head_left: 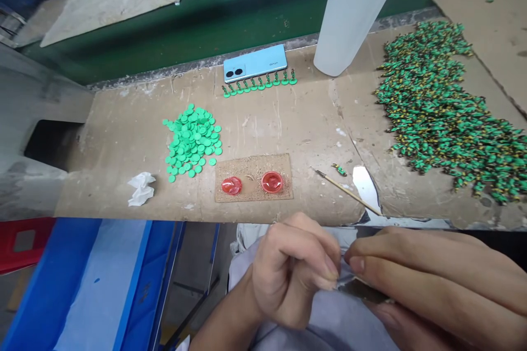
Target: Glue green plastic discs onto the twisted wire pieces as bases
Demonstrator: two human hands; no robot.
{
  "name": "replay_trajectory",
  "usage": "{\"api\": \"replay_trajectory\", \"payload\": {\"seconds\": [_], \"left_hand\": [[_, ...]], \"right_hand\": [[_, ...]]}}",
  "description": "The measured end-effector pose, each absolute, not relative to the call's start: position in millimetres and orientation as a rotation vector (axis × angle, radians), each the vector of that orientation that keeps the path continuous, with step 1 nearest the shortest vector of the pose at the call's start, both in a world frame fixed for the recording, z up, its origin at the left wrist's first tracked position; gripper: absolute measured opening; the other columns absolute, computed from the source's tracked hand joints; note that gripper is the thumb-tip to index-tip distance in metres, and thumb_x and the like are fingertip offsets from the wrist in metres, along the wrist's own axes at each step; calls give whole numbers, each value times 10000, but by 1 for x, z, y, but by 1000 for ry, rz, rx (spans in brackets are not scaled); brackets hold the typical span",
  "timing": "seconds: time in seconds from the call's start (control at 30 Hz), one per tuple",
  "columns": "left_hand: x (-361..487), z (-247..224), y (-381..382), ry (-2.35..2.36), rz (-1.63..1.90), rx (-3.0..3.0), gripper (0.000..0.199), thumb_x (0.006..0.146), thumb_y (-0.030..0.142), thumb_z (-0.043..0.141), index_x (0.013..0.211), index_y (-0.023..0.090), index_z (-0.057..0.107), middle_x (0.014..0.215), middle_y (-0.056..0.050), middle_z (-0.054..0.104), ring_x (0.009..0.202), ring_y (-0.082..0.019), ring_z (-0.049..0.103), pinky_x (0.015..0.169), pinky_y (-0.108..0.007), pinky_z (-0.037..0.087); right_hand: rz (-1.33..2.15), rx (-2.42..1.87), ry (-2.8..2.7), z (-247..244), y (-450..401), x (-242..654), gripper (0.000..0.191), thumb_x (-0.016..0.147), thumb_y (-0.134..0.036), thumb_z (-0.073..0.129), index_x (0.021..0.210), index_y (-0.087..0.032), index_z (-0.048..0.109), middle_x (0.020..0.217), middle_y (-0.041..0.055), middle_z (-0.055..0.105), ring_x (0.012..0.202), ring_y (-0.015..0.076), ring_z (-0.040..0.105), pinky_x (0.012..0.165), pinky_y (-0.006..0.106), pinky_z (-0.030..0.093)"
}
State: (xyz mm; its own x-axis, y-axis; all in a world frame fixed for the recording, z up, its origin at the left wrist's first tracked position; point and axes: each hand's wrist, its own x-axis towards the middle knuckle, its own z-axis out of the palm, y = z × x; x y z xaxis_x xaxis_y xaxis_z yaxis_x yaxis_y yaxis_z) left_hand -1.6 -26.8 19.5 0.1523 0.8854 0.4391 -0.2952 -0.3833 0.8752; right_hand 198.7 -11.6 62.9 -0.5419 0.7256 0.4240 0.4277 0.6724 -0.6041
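My left hand (294,271) is closed in a pinch, thumb against bent fingers, just in front of the table's near edge. Close beside it, my right hand (436,279) has its fingers pressed together around something small and dark, mostly hidden. A thin, pale bit shows between the two hands; its kind cannot be made out. Nearest on the table lie a fine brush (348,192) and a single small green-and-black figure (339,169). A cardboard piece (255,194) carries a red cup (272,182) and another small cup (231,186), both with red contents.
Green discs (193,140) are heaped at left, near a crumpled tissue (141,188). Several figures on green bases (261,84) stand before a light-blue phone (255,62). A tall white bottle (349,11) stands behind. A large pile of figures (448,109) spreads at right.
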Motion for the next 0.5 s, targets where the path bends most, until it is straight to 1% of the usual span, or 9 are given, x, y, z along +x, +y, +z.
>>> {"api": "replay_trajectory", "payload": {"seconds": [0.07, 0.17, 0.27, 0.37, 0.5], "left_hand": [[1, 21, -28, 672, 1462, 1375, 97, 1153, 282, 524, 1073, 229, 535, 854, 20, 543, 677, -82, 548, 682, -213, 521], [5, 22, -29, 705, 1493, 1353, 107, 1151, 277, 533, 1058, 224, 530, 848, 25, 535, 663, -75, 531, 676, -199, 515], [7, 21, -29, 663, 1527, 1359, 114, 1138, 262, 563, 1044, 204, 537, 850, 27, 534, 672, -68, 533, 683, -186, 515], [8, 22, -27, 654, 1535, 1338, 106, 1133, 244, 570, 1041, 195, 550, 855, 24, 538, 683, -69, 539, 684, -183, 512], [8, 23, -26, 656, 1528, 1335, 97, 1127, 233, 577, 1042, 190, 558, 855, 21, 546, 697, -72, 558, 690, -191, 514]], "right_hand": [[572, -875, -2230, 64, -12, 199, 163, 1078, -300, 553, 1096, -308, 714, 898, 26, 788, 726, 187, 753, 558, 312, 528], [527, -882, -2255, 68, -10, 196, 189, 1105, -265, 490, 1053, -288, 670, 866, 16, 770, 710, 172, 747, 545, 310, 509], [473, -928, -2236, 73, -9, 192, 211, 1124, -219, 449, 1018, -268, 624, 858, -1, 758, 708, 147, 744, 575, 300, 505], [447, -927, -2253, 73, -9, 191, 222, 1130, -198, 428, 1028, -264, 615, 879, -6, 762, 720, 134, 742, 605, 298, 503], [441, -964, -2259, 73, -12, 194, 252, 1140, -182, 415, 1067, -267, 641, 927, -3, 777, 780, 134, 751, 649, 308, 503]]}}
